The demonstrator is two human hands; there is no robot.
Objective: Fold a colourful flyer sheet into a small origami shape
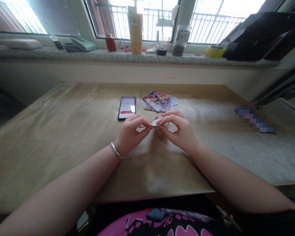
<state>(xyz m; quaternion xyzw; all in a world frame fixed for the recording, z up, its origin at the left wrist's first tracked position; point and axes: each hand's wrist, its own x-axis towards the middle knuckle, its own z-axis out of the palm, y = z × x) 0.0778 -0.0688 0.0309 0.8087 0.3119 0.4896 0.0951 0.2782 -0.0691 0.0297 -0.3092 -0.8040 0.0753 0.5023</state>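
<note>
Small paper-like piece [155, 122] pinched between thumb and fingers of left hand [135, 127] and right hand [179, 129]; phone [127, 107] and fanned printed sheets [160, 101] seen beyond, laid on table [64, 131]

Home room, most likely. Desk [64, 141] set below a window [186, 19], railing [216, 28] outside, balcony-like. Speckled stone sill [142, 58] cluttered with household bits: red jar [110, 43], tall yellow bottle [137, 34], yellow tape [215, 51]. Plain pale wall [100, 71] beneath.

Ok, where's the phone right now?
In the head view, the phone lies on the table, left of the colourful pile and just beyond the left hand.
</note>
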